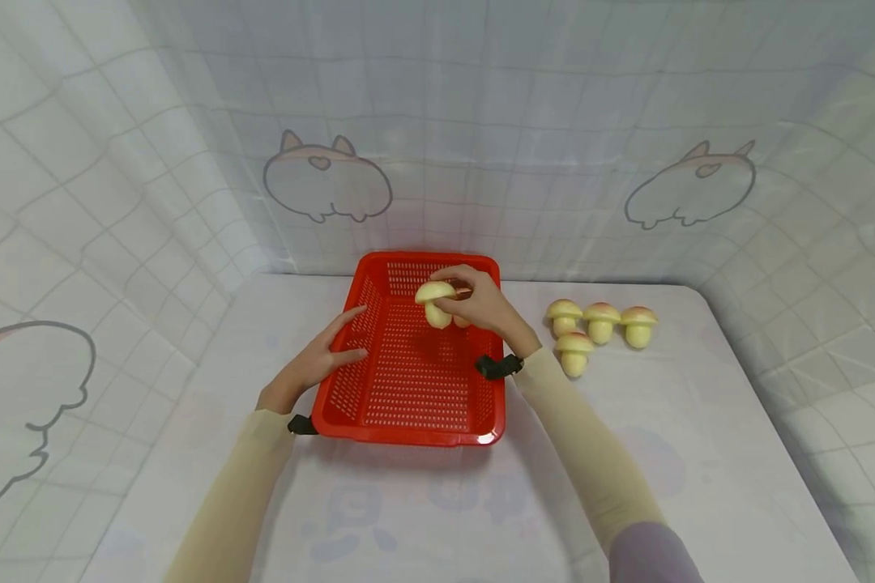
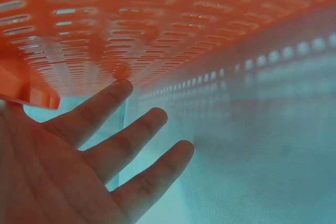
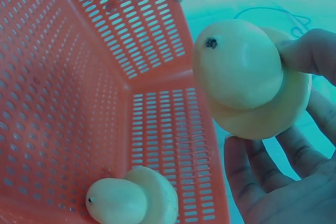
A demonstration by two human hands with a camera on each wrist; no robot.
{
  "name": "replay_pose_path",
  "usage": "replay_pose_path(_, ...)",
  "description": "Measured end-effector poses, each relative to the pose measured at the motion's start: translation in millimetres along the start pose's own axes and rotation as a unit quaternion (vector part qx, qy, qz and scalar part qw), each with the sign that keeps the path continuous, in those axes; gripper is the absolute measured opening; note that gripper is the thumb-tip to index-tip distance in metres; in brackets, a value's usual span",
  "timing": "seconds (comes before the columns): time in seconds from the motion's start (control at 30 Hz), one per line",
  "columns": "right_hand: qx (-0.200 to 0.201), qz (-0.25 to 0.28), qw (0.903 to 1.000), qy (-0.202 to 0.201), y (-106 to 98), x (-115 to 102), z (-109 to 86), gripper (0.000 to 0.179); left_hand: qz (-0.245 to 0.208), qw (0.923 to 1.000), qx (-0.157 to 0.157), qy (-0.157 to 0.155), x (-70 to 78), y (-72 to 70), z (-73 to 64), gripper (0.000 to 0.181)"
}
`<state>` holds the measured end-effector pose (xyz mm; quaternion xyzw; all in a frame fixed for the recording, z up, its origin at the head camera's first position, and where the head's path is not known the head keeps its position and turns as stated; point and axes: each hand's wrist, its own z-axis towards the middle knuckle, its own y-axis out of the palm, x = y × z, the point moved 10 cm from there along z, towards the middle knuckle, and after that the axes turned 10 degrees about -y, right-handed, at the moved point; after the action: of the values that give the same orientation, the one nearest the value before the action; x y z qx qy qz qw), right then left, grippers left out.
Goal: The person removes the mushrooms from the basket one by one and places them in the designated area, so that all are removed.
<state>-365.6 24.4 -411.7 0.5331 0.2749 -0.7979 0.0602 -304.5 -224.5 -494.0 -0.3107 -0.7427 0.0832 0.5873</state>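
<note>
A toy mushroom with a pale yellow cap and stem is pinched by my right hand over the far right part of a red plastic basket. In the right wrist view the thumb lies against the held mushroom, its stem end with a dark spot facing the camera. Another mushroom lies inside the basket, partly hidden behind my right hand in the head view. At the basket's left side is my left hand, its thumb and fingers spread at the rim. Three of its fingers look straight beside the slotted wall.
Several more yellow mushrooms with reddish cap tops stand grouped on the white table, right of the basket. A pale gridded curtain with animal drawings hangs behind the table and along both sides. Dark straps sit at both wrists.
</note>
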Motion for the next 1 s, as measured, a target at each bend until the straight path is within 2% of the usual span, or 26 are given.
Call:
replay_pose_path(0.2,0.002,0.032,0.9995,-0.002,-4,-4,-12.4,0.039,-0.004,1.0,0.0,-0.002,-0.4,2.3,0.7,0.078)
replay_pose_path(0.57,0.021,0.008,0.9987,-0.045,-25,-19,-37.4,0.042,-0.014,0.9999,-0.001,0.004,-3.7,4.0,1.3,0.077)
replay_pose_path(0.83,0.056,0.065,0.9938,-0.071,-43,-14,-69.7,0.04,-0.022,0.9998,-0.003,0.003,-5.6,5.3,3.8,0.077)
replay_pose_path(1.0,0.067,0.068,0.9928,-0.072,-49,-13,-82.6,0.04,-0.026,0.9997,-0.003,0.004,-4.3,5.8,4.1,0.077)
